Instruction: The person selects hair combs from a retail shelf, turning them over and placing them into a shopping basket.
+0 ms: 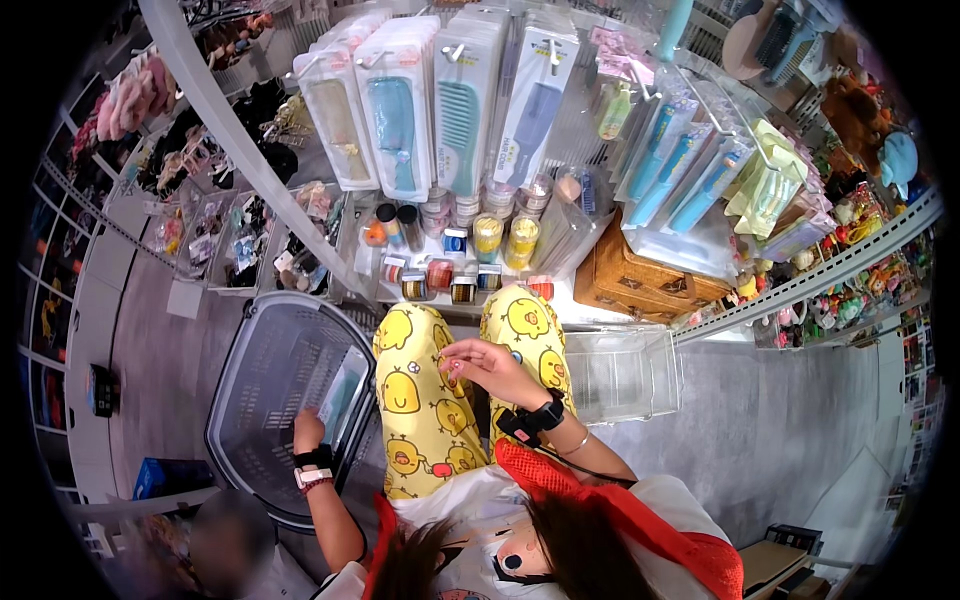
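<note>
My left hand (308,431) reaches into a grey plastic shopping basket (259,360), at the lower edge of a packaged comb (343,390) leaning there; its fingers are partly hidden, so whether it grips the pack is unclear. Over my knees my right hand (484,365) hovers with loosely bent fingers apart and nothing in them. Carded hair combs in blister packs (459,112) hang on hooks in front of me. Below them, small tubs with yellow contents (488,236) and rolls of ribbon or tape (440,274) stand on the white shelf.
A brown woven case (637,277) sits on the shelf's right part, above a clear wire-framed bin (626,375). Slim blue packaged items (705,191) hang at right. Trays of hair accessories (247,247) lie at left. Another person (232,540) is at the lower left, near the basket.
</note>
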Motion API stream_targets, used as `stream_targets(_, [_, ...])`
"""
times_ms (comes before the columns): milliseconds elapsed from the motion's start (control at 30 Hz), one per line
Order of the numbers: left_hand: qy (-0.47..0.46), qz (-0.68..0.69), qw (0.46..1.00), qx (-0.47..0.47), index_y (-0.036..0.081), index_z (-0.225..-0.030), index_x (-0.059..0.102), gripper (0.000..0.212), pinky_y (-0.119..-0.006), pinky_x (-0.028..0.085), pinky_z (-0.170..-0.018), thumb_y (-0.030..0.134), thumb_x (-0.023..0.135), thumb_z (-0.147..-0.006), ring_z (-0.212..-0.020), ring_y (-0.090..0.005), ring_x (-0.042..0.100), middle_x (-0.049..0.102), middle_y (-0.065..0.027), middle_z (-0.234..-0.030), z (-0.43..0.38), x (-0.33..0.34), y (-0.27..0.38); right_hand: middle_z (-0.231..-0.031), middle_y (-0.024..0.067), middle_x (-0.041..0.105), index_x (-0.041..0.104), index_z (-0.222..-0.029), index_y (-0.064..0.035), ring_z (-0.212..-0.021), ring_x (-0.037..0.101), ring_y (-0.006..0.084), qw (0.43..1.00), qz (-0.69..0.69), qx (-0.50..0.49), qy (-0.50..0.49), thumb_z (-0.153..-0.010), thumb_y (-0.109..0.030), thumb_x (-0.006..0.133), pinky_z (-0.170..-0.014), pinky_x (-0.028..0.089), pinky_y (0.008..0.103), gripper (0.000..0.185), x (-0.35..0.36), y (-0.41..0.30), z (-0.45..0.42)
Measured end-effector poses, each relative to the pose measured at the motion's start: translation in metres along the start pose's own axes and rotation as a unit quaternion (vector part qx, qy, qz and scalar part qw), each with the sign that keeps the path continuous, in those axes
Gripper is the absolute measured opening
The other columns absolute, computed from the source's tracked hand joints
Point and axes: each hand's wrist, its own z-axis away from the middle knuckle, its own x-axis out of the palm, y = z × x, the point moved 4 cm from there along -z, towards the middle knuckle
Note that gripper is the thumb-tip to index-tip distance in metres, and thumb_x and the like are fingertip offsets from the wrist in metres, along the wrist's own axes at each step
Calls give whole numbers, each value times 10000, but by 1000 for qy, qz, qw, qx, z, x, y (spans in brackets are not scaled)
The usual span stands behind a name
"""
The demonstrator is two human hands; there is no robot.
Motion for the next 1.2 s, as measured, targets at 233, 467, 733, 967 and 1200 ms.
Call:
stream_targets(233, [60, 12, 998, 29, -1, -996, 627, 265, -387, 486, -772, 31, 508, -761, -907, -358, 596, 613, -243, -915, 5, -14, 18, -1001, 83, 609, 490, -1156, -4, -873, 575, 122, 996, -44, 27, 68, -874, -55, 511, -797, 464, 248, 288, -34, -18, -14])
stream_targets(467, [112, 133, 980, 100, -55, -1006, 574, 229, -329, 501, -698, -11, 537, -785, -810, -301, 639, 634, -207, -878, 37, -56, 86, -1057, 165, 528, 441, -1059, 58, -991, 522, 248, 855, -456, -79, 234, -822, 12, 531, -939, 418, 360, 257, -129, -33, -83])
stream_targets(733, [37, 314, 938, 139, -72, -1018, 557, 189, -249, 477, -748, -8, 521, -843, -830, -146, 617, 646, -123, -891, 63, -67, 133, -1078, 172, 514, 456, -1042, 90, -1045, 496, 264, 822, -511, -109, 227, -839, 40, 449, -986, 383, 344, 209, -157, -62, -133])
stream_targets(967, [-9, 346, 926, 152, -67, -1030, 554, 189, -242, 469, -771, 7, 526, -858, -863, -145, 613, 645, -112, -907, 67, -74, 150, -967, 138, 559, 511, -916, 34, -952, 528, 237, 811, -507, -93, 276, -815, 33, 515, -935, 420, 361, 100, -167, -46, -129])
stream_targets(1200, [5, 353, 916, 191, -69, -1013, 568, 190, -261, 480, -741, -11, 527, -837, -824, -163, 629, 652, -136, -872, 76, -76, 168, -969, 147, 556, 519, -923, 43, -994, 519, 272, 810, -528, -71, 247, -790, 5, 560, -939, 413, 386, 144, -163, -51, -131])
